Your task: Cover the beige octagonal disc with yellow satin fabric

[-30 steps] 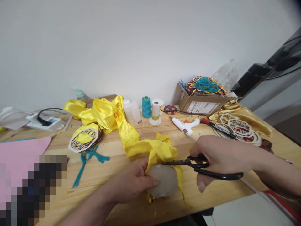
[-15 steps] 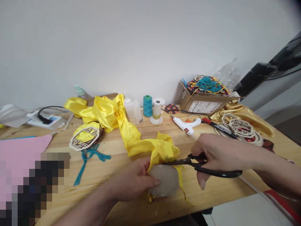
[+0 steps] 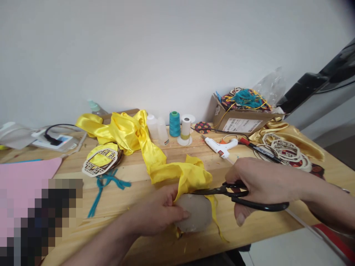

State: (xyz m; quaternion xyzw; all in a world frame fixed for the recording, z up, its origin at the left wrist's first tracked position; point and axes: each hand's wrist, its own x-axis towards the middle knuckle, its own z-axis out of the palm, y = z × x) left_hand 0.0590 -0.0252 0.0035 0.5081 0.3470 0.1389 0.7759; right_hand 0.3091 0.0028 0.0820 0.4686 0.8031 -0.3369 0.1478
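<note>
My left hand (image 3: 163, 212) pinches a rounded grey piece of card (image 3: 195, 216), its thumb flat on the face. Yellow satin fabric (image 3: 191, 177) runs along the card's far edge, and a narrow yellow strip hangs down at its right side. Closed round black-handled scissors (image 3: 238, 195), my right hand (image 3: 257, 184) points their blades leftward along the seam between fabric and card. How far the blades are parted cannot be made out. From the card, the satin trails back to a crumpled heap (image 3: 127, 131) at the back left.
Behind my hands lie a white glue gun (image 3: 220, 147) and a black marker (image 3: 262, 151). Teal thread (image 3: 174, 125) and plastic bottles (image 3: 158, 129) stand by the wall. A filled cardboard box (image 3: 244, 122) is at back right, wooden lattice pieces (image 3: 100, 162) at left.
My right hand has shifted slightly to the right with the scissors. My left hand, the card and the satin look almost unmoved.
</note>
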